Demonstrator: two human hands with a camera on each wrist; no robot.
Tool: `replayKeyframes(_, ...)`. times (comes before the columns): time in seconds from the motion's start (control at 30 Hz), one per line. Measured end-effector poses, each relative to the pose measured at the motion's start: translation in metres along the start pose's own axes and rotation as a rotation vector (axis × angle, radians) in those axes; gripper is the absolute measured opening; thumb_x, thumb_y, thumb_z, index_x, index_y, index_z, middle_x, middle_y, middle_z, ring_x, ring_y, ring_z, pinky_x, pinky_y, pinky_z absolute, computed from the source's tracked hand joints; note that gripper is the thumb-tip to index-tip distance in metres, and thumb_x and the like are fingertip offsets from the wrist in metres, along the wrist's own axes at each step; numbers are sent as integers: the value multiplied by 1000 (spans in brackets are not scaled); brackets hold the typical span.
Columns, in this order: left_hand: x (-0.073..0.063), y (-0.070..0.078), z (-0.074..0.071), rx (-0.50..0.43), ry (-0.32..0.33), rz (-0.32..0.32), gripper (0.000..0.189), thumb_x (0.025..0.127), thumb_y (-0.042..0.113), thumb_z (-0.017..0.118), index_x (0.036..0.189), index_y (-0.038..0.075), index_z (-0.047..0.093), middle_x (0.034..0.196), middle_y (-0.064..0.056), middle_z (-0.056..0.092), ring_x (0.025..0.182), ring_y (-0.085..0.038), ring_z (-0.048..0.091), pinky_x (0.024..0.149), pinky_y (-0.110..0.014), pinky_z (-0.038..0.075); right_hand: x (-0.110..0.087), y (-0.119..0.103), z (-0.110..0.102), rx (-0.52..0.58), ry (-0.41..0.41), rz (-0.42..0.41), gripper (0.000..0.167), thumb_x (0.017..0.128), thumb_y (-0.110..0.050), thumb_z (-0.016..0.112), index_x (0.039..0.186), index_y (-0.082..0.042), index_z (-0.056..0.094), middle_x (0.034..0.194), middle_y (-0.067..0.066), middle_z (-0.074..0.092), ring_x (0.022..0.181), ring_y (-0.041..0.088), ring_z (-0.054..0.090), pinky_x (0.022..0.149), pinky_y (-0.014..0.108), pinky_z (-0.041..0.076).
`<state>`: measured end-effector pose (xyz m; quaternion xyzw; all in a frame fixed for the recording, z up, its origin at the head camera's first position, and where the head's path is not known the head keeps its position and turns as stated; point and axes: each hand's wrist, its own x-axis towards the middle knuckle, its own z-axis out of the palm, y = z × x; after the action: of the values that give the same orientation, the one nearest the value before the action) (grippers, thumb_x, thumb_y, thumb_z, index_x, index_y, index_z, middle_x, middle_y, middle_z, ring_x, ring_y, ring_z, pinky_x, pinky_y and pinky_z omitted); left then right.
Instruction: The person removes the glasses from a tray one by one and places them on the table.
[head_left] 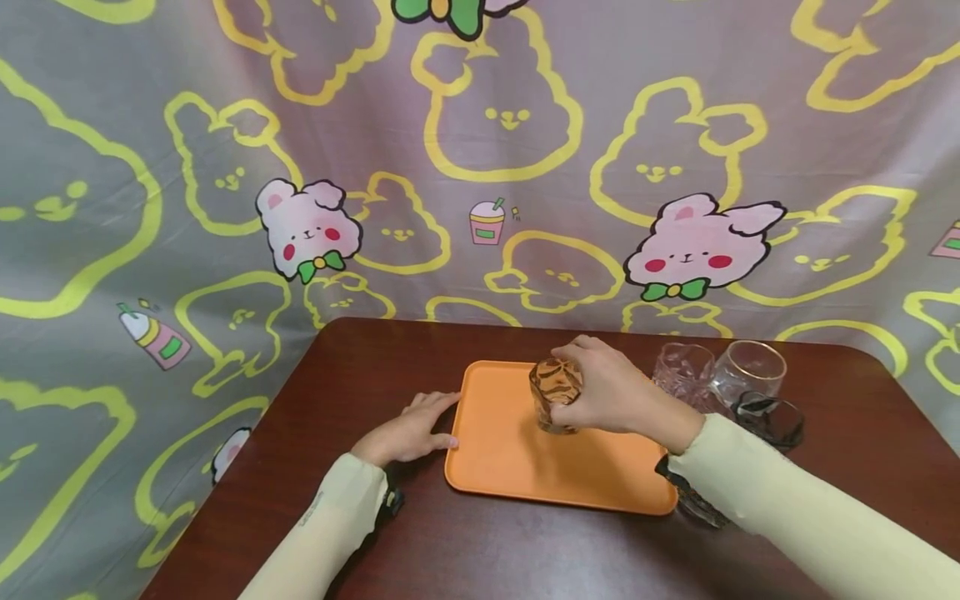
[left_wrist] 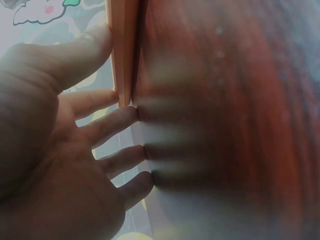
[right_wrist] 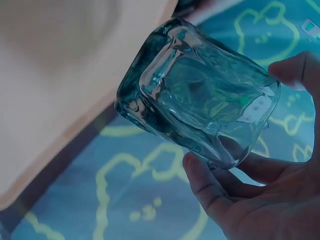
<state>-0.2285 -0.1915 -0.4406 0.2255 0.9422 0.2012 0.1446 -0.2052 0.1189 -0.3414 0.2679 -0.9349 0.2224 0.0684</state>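
My right hand [head_left: 611, 387] grips an amber-brown drinking glass [head_left: 557, 392] by its rim, thumb on one side and fingers on the other. Over an orange tray [head_left: 495, 450] the glass hangs mouth up, its shadow falling on the tray. In the right wrist view the same glass [right_wrist: 200, 95] has wavy, thick walls and looks teal; the tray [right_wrist: 50, 100] appears pale beside it. My left hand [head_left: 408, 429] lies at the tray's left edge with fingers spread. Up close, its thumb touches the tray's rim [left_wrist: 123, 50] and its fingertips meet the tabletop.
Right of the tray stand a clear cut-pattern glass [head_left: 682, 367], a clear gold-rimmed glass [head_left: 750, 371] and a dark grey glass [head_left: 772, 421], close together. The brown table [head_left: 360, 358] backs onto a patterned curtain [head_left: 517, 150].
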Motion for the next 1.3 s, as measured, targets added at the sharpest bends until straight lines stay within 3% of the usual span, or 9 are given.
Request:
replayKeyframes(0.23, 0, -3, 0, 0, -2, 5, 75, 87, 33, 68, 148, 12, 31, 142, -8, 38, 134, -32, 26, 102, -50, 27, -14, 9, -29, -18, 22, 58, 73, 58, -35, 77, 123, -6, 60, 112, 6, 56, 96, 24, 55, 81, 43, 45)
replayKeyframes(0.43, 0, -4, 1, 4, -9, 6, 75, 87, 34, 68, 149, 12, 30, 143, -7, 37, 132, -29, 28, 103, -49, 26, -30, 15, -53, -63, 19, 112, 68, 61, -33, 77, 122, -9, 60, 121, 11, 54, 102, 29, 54, 80, 48, 45)
replayKeyframes(0.73, -1, -2, 0, -3, -8, 12, 75, 88, 33, 67, 148, 11, 30, 144, -7, 37, 131, -28, 28, 103, -50, 26, -58, 23, -77, -114, 54, 165, 56, 65, -29, 76, 115, -6, 63, 109, 9, 57, 88, 25, 52, 68, 42, 44)
replayKeyframes(0.97, -1, -1, 0, -1, -7, 15, 75, 88, 33, 68, 149, 11, 30, 143, -7, 37, 130, -28, 29, 102, -48, 28, -77, 36, -98, -130, 103, 182, 63, 64, -31, 80, 119, -5, 61, 118, 15, 53, 95, 31, 54, 73, 50, 43)
replayKeyframes(1.3, 0, -1, 1, -10, -10, 6, 76, 87, 35, 68, 149, 13, 29, 143, -6, 37, 131, -28, 28, 101, -48, 30, -100, 52, -115, -214, 186, 236, 64, 59, -29, 84, 114, -3, 64, 101, 11, 55, 80, 27, 51, 63, 43, 39)
